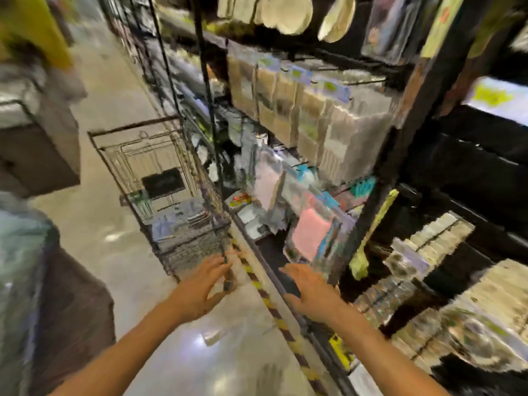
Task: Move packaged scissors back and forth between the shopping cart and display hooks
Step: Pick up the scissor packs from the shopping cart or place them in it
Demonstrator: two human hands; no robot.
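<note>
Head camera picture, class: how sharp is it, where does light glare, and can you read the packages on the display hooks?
Head view: heavily motion-blurred and blocky throughout; the packages on the display hooks are smeared, so no label is legible; ceiling light glares off the polished floor; wide-angle bending tilts the shelf uprights; the left hand, right hand and shopping cart keep only rough outlines.
</note>
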